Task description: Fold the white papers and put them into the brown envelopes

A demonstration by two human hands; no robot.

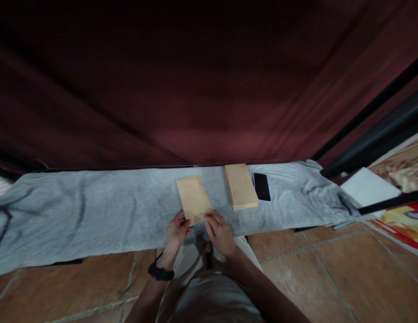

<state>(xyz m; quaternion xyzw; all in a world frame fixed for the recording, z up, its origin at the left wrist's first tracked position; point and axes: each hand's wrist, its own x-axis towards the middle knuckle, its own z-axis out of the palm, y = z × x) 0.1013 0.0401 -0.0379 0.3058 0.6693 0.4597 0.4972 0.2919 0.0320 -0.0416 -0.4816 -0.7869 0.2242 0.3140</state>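
Observation:
A flat brown paper envelope (194,198) lies slightly turned on the grey cloth in front of me. My left hand (177,231) pinches its near left corner between thumb and fingers. At the near right corner, my right hand (221,233) has its fingers closed on the paper edge. To the right rests a thick stack of similar brown envelopes (241,186), apart from both hands. A phone with a dark screen (261,186) lies just beside that stack.
The grey cloth (107,211) covers a long, narrow surface. Behind it hangs a dark red curtain (209,112). Dark bars (373,107) slant at the right, near a white flat object (370,188) and a colourful printed sheet (402,224). Tiled floor (306,260) shows below.

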